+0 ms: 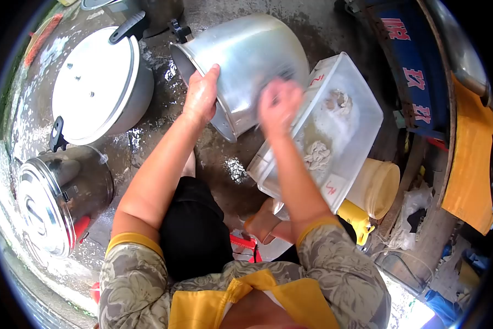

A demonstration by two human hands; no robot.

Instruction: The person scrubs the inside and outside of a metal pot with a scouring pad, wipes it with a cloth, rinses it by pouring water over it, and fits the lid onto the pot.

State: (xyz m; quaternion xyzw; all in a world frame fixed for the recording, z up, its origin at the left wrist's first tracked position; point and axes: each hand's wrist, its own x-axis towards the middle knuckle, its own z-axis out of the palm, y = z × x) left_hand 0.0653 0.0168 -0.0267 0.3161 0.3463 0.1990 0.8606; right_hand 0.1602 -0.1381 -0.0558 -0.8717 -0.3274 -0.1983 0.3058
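A large silver metal pot (252, 55) lies tipped on its side on the wet floor, its mouth turned to the left. My left hand (201, 94) grips the pot's rim, with the thumb on the outside. Pressed against the pot's outer wall is my right hand (280, 104), blurred by motion with its fingers curled. A dark grey smudge shows around those fingers; whether it is a scrubber or a reflection I cannot tell. Close to my right forearm stands a clear plastic tub (361, 126) holding cloudy, sudsy water and a crumpled whitish cloth (316, 156).
A lidded pressure cooker (95, 82) stands at the left, above a steel lidded pot (65, 197). A cream bucket (380, 189) and a yellow container (356, 219) sit beside the tub. A blue printed panel (408, 66) borders the right side.
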